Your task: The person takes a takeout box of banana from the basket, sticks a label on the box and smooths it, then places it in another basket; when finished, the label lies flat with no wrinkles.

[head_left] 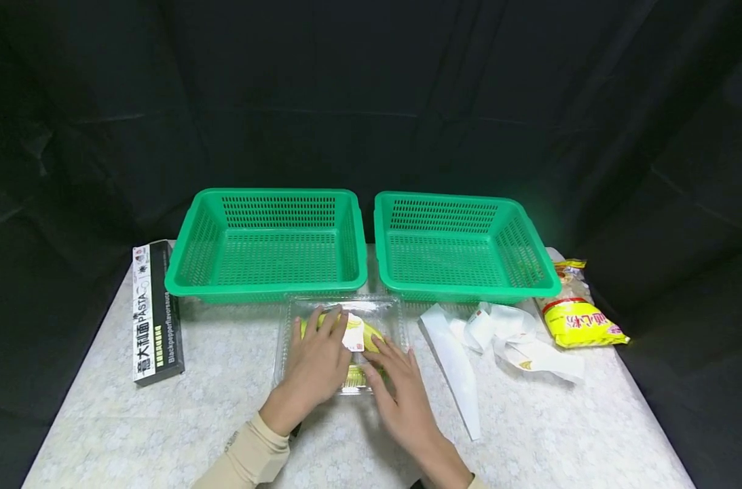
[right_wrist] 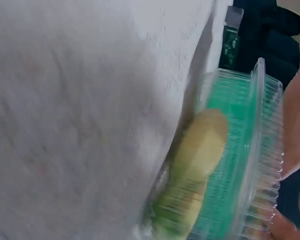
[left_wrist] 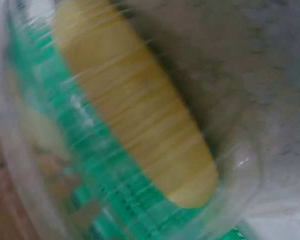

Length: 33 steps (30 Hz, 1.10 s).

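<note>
A clear plastic clamshell box (head_left: 373,309) sits on the table close in front of the green baskets. Through its plastic, yellow oblong food (left_wrist: 140,105) shows, blurred in the left wrist view; its exact kind cannot be told. A white and yellow label (head_left: 354,336) lies on top of the box. My left hand (head_left: 318,360) rests across the left part of the top with fingers extended. On the right part, the fingers of my right hand (head_left: 401,397) touch the label's end, thumb held apart. The right wrist view shows the box's ribbed edge (right_wrist: 262,170).
Two green baskets (head_left: 267,288) (head_left: 462,292) stand side by side behind the box. A black and white pasta box (head_left: 157,319) is at left. White paper strips (head_left: 459,380) lie at right, near a yellow food packet (head_left: 581,322).
</note>
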Each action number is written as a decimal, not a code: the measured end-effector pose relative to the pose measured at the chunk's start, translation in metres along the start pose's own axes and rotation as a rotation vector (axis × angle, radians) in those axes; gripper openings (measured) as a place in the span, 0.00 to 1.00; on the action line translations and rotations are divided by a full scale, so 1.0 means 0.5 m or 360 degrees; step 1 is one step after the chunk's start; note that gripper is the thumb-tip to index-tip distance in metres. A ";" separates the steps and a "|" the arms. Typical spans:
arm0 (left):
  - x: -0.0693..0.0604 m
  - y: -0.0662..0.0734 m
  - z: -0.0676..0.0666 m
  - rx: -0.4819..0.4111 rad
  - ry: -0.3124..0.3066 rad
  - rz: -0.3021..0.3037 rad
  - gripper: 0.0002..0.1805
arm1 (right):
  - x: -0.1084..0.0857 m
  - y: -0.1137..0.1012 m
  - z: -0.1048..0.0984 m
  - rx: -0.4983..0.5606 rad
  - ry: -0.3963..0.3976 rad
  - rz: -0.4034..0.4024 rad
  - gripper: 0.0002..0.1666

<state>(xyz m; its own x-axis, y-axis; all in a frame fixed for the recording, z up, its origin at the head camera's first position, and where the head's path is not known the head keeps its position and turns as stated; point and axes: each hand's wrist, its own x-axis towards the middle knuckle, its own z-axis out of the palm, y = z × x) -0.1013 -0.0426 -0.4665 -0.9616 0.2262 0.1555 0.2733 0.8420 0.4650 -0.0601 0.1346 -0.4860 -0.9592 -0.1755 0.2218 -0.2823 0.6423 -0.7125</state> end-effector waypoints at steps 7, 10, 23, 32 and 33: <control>-0.027 -0.055 -0.030 -0.0470 0.0393 -0.0137 0.26 | 0.018 0.040 -0.041 0.0411 0.0147 0.0483 0.34; -0.049 -0.091 -0.038 -0.0728 0.0352 -0.0337 0.31 | 0.026 0.057 -0.045 0.0552 0.0022 0.0605 0.41; -0.092 -0.133 -0.018 -0.1277 0.0112 -0.0593 0.31 | 0.031 0.060 -0.013 0.0648 0.0002 0.0709 0.38; -0.100 -0.140 -0.005 -0.1284 0.0149 -0.0602 0.30 | 0.023 0.068 0.009 0.0685 0.0122 0.0685 0.36; -0.100 -0.141 -0.003 -0.1273 0.0160 -0.0595 0.30 | 0.023 0.067 0.010 0.0686 0.0127 0.0689 0.36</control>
<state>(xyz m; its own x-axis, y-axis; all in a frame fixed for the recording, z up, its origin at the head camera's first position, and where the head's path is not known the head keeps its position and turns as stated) -0.0724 -0.1142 -0.5058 -0.9950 -0.0708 -0.0700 -0.0856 0.2493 0.9646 -0.0806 0.1505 -0.5108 -0.9888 0.1010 -0.1102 0.1346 0.2806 -0.9503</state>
